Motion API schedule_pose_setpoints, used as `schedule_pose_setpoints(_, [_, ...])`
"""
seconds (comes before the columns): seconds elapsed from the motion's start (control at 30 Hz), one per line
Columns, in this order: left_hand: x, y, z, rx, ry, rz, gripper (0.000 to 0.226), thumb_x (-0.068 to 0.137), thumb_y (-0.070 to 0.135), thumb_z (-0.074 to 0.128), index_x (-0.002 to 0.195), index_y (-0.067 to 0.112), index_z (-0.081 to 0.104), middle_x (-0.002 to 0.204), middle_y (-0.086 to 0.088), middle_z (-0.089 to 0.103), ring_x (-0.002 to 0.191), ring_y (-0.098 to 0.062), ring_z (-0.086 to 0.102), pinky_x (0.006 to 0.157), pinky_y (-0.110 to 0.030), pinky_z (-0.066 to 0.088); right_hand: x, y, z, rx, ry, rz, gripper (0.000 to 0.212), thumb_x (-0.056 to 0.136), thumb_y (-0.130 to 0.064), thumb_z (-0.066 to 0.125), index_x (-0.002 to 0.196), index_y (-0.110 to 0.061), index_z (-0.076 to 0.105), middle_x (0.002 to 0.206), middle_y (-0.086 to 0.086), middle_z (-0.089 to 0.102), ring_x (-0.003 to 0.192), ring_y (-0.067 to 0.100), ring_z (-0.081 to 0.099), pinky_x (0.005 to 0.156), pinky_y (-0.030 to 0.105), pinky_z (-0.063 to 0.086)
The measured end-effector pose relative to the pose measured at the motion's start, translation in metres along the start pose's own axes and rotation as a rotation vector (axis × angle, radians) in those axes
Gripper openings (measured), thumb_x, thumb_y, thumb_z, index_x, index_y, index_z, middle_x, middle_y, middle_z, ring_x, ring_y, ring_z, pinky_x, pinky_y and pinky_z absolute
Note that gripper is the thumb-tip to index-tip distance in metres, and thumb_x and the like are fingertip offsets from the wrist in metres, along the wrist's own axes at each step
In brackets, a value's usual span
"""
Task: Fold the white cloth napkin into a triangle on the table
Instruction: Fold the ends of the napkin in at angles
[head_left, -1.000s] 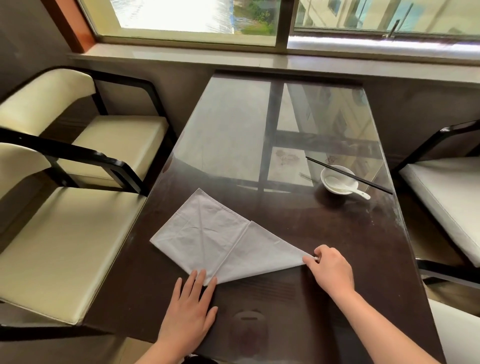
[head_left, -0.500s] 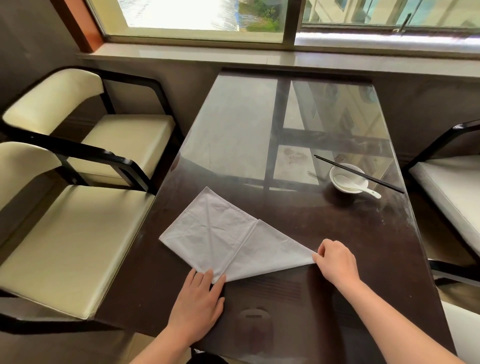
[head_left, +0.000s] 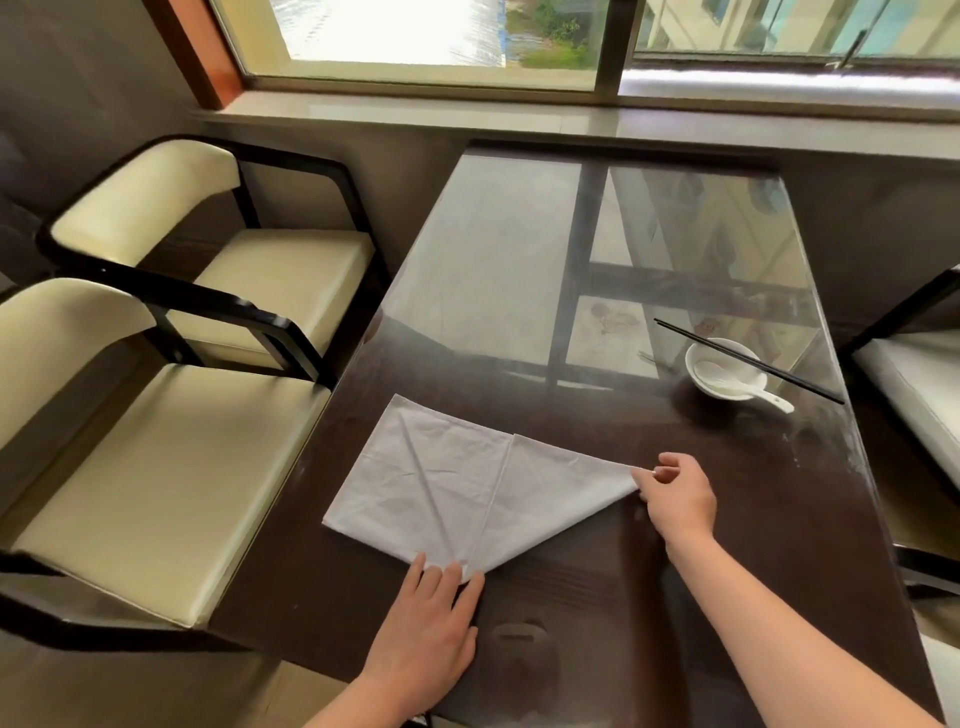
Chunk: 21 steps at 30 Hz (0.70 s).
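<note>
Since earlier, the napkin's right corner had been pinched and raised by the right hand; the near corner was pinned under the flat, open left hand, presumably to anchor the fold.

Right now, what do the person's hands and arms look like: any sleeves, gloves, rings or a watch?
Both are bare. The left hand and right hand show no gloves and no rings that I can make out. Both forearms are uncovered to the frame edge: no sleeve, watch or wristband is in view.
</note>
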<state>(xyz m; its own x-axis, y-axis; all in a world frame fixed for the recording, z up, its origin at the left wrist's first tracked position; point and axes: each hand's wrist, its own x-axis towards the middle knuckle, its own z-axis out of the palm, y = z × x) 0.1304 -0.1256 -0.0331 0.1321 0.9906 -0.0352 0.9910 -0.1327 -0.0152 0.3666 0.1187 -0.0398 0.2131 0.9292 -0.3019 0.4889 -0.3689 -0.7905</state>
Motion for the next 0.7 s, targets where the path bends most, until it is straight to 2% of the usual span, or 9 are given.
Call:
schedule_pose_setpoints(0.07, [-0.002,-0.003,0.001,-0.033,0.012,-0.011,0.057,0.078,0.041,0.061,0.129,0.016,0.062,0.111,-0.005,0.063,0.098,-0.025,0.062,0.107,-0.053,0.043,-0.009,0.009,0.004,0.059,0.005,0.028,0.033,0.083,-0.019,0.073,0.113,-0.017,0.061,0.086,0.0,0.069,0.072,0.021,0.071,0.073,0.046,0.061])
schedule_pose_setpoints(0.13, [-0.005,-0.007,0.004,-0.052,0.008,-0.026,0.057,0.08,0.041,0.06,0.131,0.017,0.061,0.116,-0.006,0.062,0.106,-0.025,0.061,0.111,-0.05,0.038,-0.011,0.011,0.006,0.066,-0.004,0.046,0.026,0.083,-0.018,0.074,0.106,-0.019,0.063,0.079,-0.002,0.069,0.064,0.018,0.072,0.074,0.049,0.061])
schedule_pose_setpoints(0.2, [-0.01,-0.01,0.004,-0.079,-0.014,-0.054,0.056,0.081,0.042,0.058,0.133,0.02,0.06,0.126,-0.009,0.062,0.117,-0.027,0.06,0.113,-0.049,0.031,-0.006,0.004,0.007,0.025,-0.001,0.048,0.019,0.081,-0.016,0.074,0.098,-0.017,0.066,0.079,-0.001,0.071,0.065,0.02,0.072,0.076,0.047,0.06])
schedule_pose_setpoints(0.3, [-0.012,-0.008,-0.003,-0.141,-0.093,-0.079,0.057,0.082,0.043,0.059,0.135,0.023,0.059,0.137,-0.011,0.058,0.127,-0.029,0.055,0.11,-0.042,0.022,0.012,-0.011,0.008,-0.127,0.014,-0.036,0.016,0.077,-0.01,0.071,0.093,-0.014,0.071,0.089,0.007,0.074,0.084,0.027,0.068,0.081,0.034,0.053])
schedule_pose_setpoints(0.43, [-0.004,0.0,-0.007,-0.143,-0.197,-0.049,0.061,0.078,0.05,0.064,0.134,0.024,0.06,0.137,-0.008,0.06,0.127,-0.026,0.057,0.109,-0.041,0.029,0.043,-0.042,0.022,-0.236,-0.036,-0.135,0.019,0.078,-0.003,0.064,0.093,-0.012,0.073,0.096,0.01,0.075,0.096,0.03,0.067,0.085,0.033,0.049])
schedule_pose_setpoints(0.53, [0.009,0.008,-0.011,-0.15,-0.271,-0.091,0.062,0.083,0.052,0.053,0.138,0.024,0.055,0.141,-0.009,0.056,0.128,-0.027,0.055,0.11,-0.042,0.042,0.065,-0.065,0.038,-0.266,-0.063,-0.181,0.023,0.078,0.0,0.062,0.095,-0.011,0.073,0.097,0.01,0.074,0.097,0.03,0.066,0.087,0.034,0.051])
schedule_pose_setpoints(0.63, [0.025,0.011,-0.012,-0.165,-0.305,-0.111,0.065,0.094,0.049,0.034,0.152,0.02,0.03,0.155,-0.013,0.033,0.141,-0.033,0.033,0.117,-0.048,0.024,0.083,-0.081,0.056,-0.244,-0.075,-0.215,0.022,0.08,0.0,0.063,0.098,-0.01,0.072,0.097,0.01,0.073,0.096,0.029,0.066,0.085,0.032,0.051])
schedule_pose_setpoints(0.7, [0.035,0.015,-0.007,-0.137,-0.267,-0.091,0.064,0.09,0.049,0.041,0.145,0.018,0.043,0.143,-0.013,0.048,0.127,-0.033,0.048,0.106,-0.046,0.041,0.089,-0.091,0.068,-0.187,-0.068,-0.242,0.024,0.082,-0.003,0.064,0.104,-0.01,0.069,0.102,0.012,0.07,0.097,0.029,0.065,0.082,0.029,0.047])
